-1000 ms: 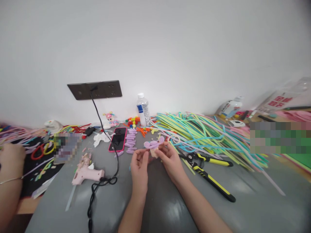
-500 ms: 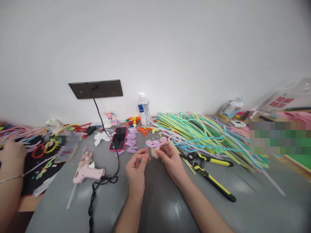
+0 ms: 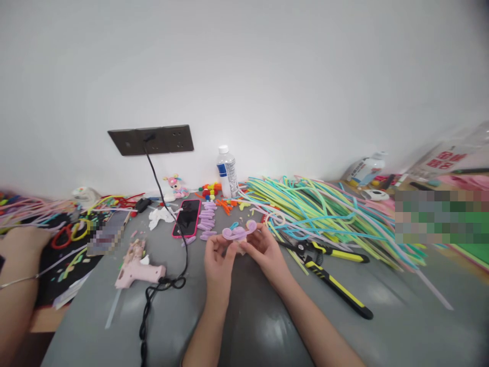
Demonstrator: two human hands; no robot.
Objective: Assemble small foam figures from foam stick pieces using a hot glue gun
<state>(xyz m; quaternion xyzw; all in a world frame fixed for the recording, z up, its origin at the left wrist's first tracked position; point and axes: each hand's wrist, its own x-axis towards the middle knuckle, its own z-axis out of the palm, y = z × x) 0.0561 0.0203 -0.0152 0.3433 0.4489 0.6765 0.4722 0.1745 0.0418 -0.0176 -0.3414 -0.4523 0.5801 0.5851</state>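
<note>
Left hand (image 3: 218, 259), right hand (image 3: 269, 255) together, grip pinching curled lilac fuzzy-stem piece (image 3: 239, 233)! Curls already formed; short lilac fuzzy sticks (image 3: 207, 219) lie loose on grey desk (image 3: 252, 326).

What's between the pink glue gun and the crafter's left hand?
The head view shows a looped black cord and grey tabletop between the glue gun and left hand.

It's a handicraft workspace we're looking at, a small workshop corner: here's a grey bench (image 3: 252, 321) against a plain white wall (image 3: 275, 86), piled with pastel fuzzy stems (image 3: 324, 209)! Snipped lilac pieces (image 3: 207, 219) line up, a pink glue gun (image 3: 139, 272) lies leftward, yellow-and-black pliers (image 3: 336, 285) rightward, scissors (image 3: 63, 237) further left, and over there, another person's hand (image 3: 26, 247) among more craft stems (image 3: 42, 211).
</note>
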